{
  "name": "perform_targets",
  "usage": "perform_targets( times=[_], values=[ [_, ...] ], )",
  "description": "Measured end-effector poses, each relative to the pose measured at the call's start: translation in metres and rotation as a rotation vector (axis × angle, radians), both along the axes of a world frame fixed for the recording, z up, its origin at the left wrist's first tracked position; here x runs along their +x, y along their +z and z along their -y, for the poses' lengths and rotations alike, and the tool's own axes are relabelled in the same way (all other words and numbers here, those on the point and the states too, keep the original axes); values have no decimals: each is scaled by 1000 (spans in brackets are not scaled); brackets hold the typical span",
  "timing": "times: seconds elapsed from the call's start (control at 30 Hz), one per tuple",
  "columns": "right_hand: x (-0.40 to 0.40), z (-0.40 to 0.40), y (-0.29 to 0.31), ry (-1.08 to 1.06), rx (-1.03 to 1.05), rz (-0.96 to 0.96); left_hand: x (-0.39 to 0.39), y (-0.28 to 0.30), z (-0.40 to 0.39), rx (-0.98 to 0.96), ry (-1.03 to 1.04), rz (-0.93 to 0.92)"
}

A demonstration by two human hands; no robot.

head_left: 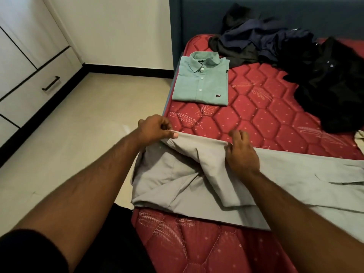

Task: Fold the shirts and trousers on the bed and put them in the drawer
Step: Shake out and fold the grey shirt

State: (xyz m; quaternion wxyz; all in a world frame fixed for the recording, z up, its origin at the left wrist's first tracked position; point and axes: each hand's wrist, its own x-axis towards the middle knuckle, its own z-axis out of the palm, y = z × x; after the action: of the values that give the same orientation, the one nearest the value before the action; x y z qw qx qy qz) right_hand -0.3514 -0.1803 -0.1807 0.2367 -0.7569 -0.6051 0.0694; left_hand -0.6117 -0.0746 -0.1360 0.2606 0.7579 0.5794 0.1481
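Observation:
A grey shirt [197,186] lies spread across the near part of the red quilted bed [266,115], one side hanging over the left edge. My left hand [155,128] pinches the shirt's far folded edge at the bed's left side. My right hand [241,152] grips the same edge further right, with fabric bunched under the palm. A folded green shirt [201,81] rests flat near the bed's far left corner. The drawer [39,83] with a black handle is in the white cabinet on the left; it is closed.
A heap of dark navy and black clothes [295,56] sits at the far right of the bed against the blue headboard [275,12]. A pale garment's corner [359,139] shows at the right edge. Beige tiled floor [78,134] lies between bed and cabinet.

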Motion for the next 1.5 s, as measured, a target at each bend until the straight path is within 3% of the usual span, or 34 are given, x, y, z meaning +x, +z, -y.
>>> perform_targets(
  times=[0.13,0.2,0.3,0.4,0.5,0.57,0.67,0.7,0.77,0.87,0.93,1.0,1.07,1.13,1.27,1.43,1.5],
  values=[
    [-9,46,9,58,105,-90,5,9,9,1,-46,-223],
    [-21,88,7,54,86,40,2,5,18,77,13,-277],
    [-38,133,-13,53,-73,205,11,-5,45,131,233,-225],
    [-37,142,-26,56,10,204,23,-24,65,18,245,0],
    [-29,141,-23,107,42,180,22,-34,76,155,273,247],
    [-27,138,-20,208,-77,219,26,-36,84,190,358,310],
    [-19,128,-10,327,-213,119,46,-32,98,357,510,109],
    [-16,124,-5,332,-198,54,56,-28,104,484,479,21],
    [-8,116,5,294,-71,11,86,-22,120,639,233,25],
    [13,96,6,226,-60,45,132,-33,139,416,-68,-43],
    [37,87,1,202,-229,121,141,-54,142,154,-138,-308],
    [70,84,-9,187,-461,189,140,-70,142,51,-154,-442],
    [91,85,-14,221,-572,235,145,-70,144,35,-116,-506],
    [102,82,-13,229,-492,262,178,-53,142,53,-97,-494],
    [144,81,-20,213,-491,238,241,-65,146,32,-110,-298],
    [286,122,-24,20,-504,276,240,-97,148,130,-87,-413],
    [298,127,-22,43,-529,319,248,-95,151,196,-43,-438]
  ],
)
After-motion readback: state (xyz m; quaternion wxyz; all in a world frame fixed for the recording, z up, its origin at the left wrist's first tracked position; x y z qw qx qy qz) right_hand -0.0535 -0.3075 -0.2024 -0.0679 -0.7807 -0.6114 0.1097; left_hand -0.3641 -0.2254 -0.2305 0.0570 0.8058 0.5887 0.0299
